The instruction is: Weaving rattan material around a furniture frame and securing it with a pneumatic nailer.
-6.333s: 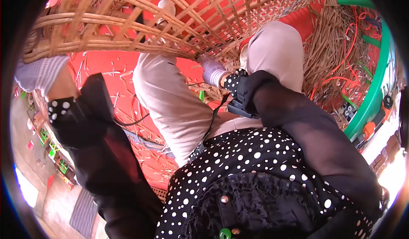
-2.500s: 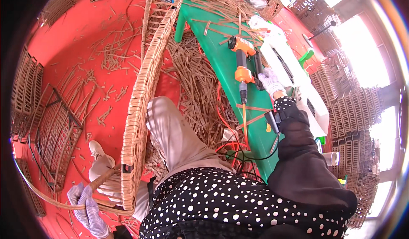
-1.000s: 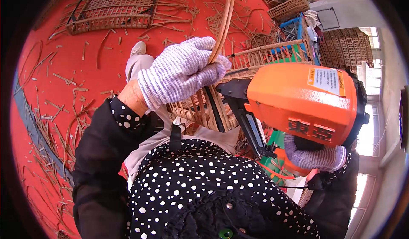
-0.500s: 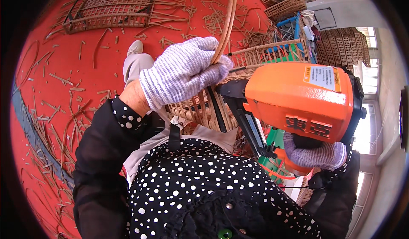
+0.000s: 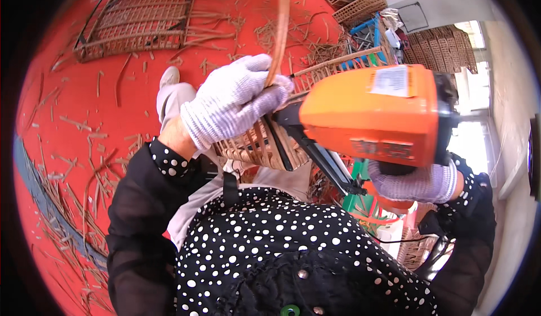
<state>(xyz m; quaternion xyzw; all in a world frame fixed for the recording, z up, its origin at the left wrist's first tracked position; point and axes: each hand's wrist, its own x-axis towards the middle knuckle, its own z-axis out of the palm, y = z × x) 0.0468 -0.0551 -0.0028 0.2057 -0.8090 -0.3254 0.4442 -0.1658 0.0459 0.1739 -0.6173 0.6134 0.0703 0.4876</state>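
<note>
My left hand [image 5: 234, 99], in a striped knit glove, is closed around long brown wicker strips [image 5: 281, 31] that rise past the top edge of the view. Just beneath it lies a woven wicker frame [image 5: 245, 147] with a black bar along its corner. My right hand [image 5: 414, 179], gloved alike, wraps the handle of an orange and black nail gun [image 5: 369, 116]. The tool's black nose points left at the frame's corner, close to my left fingers. Whether the nose touches the wicker is hidden. The gun is slightly blurred.
Scraps of cut wicker [image 5: 93, 130] litter the red floor [image 5: 129, 96]. A larger wicker panel [image 5: 143, 12] lies at the far left. Stacked wicker panels [image 5: 439, 48] stand at the far right by the wall, near a blue frame [image 5: 363, 26]. An orange hose [image 5: 375, 221] hangs below the gun.
The nail gun and my right hand have shifted a little up and left in view. My left hand keeps its grip on the strips. The whole scene has moved slightly left.
</note>
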